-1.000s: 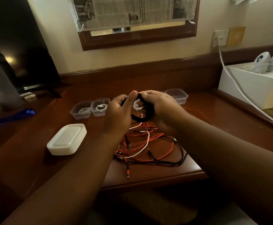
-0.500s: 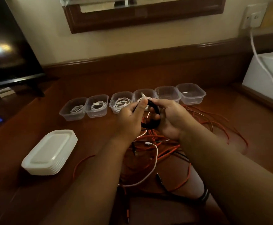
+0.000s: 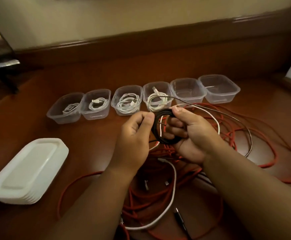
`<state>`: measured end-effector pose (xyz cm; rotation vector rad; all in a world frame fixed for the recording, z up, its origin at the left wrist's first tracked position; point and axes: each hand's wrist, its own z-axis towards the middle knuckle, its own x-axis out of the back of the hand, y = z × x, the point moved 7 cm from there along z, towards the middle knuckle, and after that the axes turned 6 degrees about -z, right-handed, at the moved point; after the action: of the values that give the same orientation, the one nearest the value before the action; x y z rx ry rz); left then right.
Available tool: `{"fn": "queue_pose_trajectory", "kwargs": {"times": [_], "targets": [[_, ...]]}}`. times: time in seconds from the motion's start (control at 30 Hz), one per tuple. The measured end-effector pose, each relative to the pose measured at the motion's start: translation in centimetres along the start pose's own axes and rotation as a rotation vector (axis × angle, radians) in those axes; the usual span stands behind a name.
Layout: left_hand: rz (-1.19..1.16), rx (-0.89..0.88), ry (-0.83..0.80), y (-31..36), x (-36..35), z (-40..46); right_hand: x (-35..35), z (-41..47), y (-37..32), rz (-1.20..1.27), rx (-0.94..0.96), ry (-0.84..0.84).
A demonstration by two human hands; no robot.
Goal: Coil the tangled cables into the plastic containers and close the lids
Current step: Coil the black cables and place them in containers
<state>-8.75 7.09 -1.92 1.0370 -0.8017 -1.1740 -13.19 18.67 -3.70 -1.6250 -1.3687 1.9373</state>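
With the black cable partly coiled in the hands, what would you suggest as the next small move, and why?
Probably wind one more loop: the right hand grips the black coil, the left hand pinches its strand, and a long tail trails loose over the red cables. The fifth container sits free for it afterwards.

The camera tipped further down. The left hand (image 3: pixel 135 134) drew away toward nine o'clock from the black coil (image 3: pixel 160 130), which the right hand (image 3: pixel 191 134) alone gripped, and a loose strand (image 3: pixel 234 118) swung out toward three o'clock.
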Motion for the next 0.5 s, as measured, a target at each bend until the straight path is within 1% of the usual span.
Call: {"fn": "queue_pose_trajectory", "kwargs": {"times": [0.1,0.2,0.3,0.37,0.4,0.5], "targets": [[0.097,-0.114,0.009,1.0,0.7,0.1,0.0,-0.3,-0.6,0.052,0.010,0.007],[0.193,-0.197,0.076,1.6,1.4,0.1,-0.2,-0.7,-1.0,0.087,0.007,-0.012],[0.290,-0.235,0.088,1.9,1.1,-0.1,-0.3,-0.9,-1.4,0.116,0.018,-0.023],[0.286,-0.202,0.101,2.0,1.0,-0.4,-0.4,-1.0,-1.6,0.124,0.033,-0.034],[0.237,-0.152,0.112,1.8,1.0,-0.5,-0.5,-1.0,-1.7,0.129,0.042,-0.044],[-0.041,0.065,0.122,0.5,0.1,-0.9,-0.9,-1.1,-1.6,0.147,0.076,-0.046]]}}
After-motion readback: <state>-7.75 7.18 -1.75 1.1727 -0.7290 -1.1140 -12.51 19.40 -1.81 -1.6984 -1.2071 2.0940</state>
